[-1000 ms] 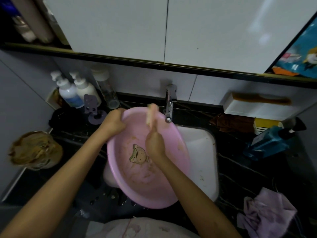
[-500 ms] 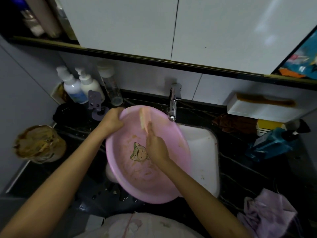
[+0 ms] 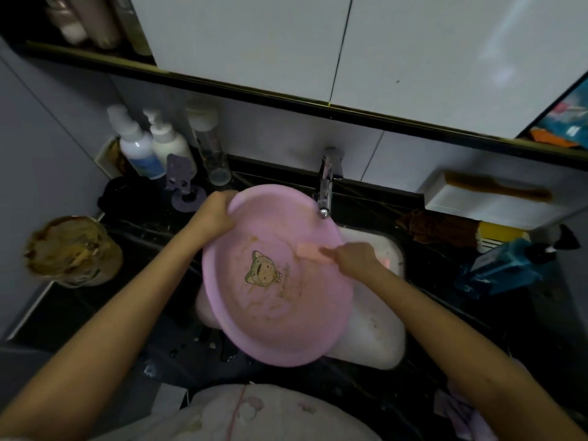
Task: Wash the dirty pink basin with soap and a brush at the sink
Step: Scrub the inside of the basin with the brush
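Observation:
The pink basin (image 3: 286, 326) is tilted over the white sink (image 3: 372, 342), with brown smears around a cartoon cat printed on its bottom. My left hand (image 3: 214, 213) grips its far left rim. My right hand (image 3: 356, 259) holds a pale pink brush (image 3: 310, 249), whose head lies against the basin's inner wall on the right side, below the chrome tap (image 3: 325, 190). No water is visibly running.
Pump bottles (image 3: 140, 144) and a clear bottle (image 3: 210, 148) stand at the back left. A dirty brown-smeared container (image 3: 73, 249) sits left. A white box with a brown comb (image 3: 496, 189), a blue bottle (image 3: 506, 265) and a pink cloth (image 3: 461, 412) lie right on the black counter.
My right hand swept the brush from the basin's far rim near the tap down and to the right side of the inner wall. The left hand kept its grip on the rim.

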The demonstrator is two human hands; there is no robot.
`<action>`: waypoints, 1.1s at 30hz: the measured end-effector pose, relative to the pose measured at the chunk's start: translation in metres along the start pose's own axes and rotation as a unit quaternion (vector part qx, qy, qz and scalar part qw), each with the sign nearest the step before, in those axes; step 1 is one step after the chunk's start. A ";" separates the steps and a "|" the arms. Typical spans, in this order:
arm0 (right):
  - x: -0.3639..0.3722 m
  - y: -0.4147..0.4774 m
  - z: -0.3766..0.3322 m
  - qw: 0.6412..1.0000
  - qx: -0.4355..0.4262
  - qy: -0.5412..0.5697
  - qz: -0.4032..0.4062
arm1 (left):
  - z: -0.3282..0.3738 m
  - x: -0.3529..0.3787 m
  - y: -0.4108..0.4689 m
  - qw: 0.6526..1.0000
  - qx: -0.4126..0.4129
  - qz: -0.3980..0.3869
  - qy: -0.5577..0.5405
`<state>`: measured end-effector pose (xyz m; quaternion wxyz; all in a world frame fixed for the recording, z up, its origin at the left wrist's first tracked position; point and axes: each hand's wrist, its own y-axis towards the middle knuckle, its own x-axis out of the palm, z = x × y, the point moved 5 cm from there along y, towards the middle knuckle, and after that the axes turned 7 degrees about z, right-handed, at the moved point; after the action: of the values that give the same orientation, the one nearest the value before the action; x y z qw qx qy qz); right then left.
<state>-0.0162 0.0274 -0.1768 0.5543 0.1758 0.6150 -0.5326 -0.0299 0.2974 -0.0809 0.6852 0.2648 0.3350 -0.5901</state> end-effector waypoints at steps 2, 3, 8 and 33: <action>0.002 -0.007 0.001 0.997 0.012 -0.004 -0.076 | -0.002 0.003 -0.001 1.000 0.000 -0.001 -0.011; -0.004 -0.002 0.001 0.999 0.006 -0.017 -0.042 | -0.001 0.004 -0.001 1.000 -0.001 0.001 -0.013; -0.059 0.016 0.000 0.974 -0.032 -0.102 0.198 | 0.001 0.005 0.001 1.000 -0.008 0.003 -0.011; 0.038 -0.082 -0.057 0.918 -0.028 0.297 -0.262 | -0.009 0.017 -0.017 0.999 0.004 0.051 -0.014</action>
<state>-0.1224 0.0316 -0.1822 0.1914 0.1431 0.7901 -0.5644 -0.0469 0.2905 -0.0987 0.7178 0.2759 0.3094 -0.5594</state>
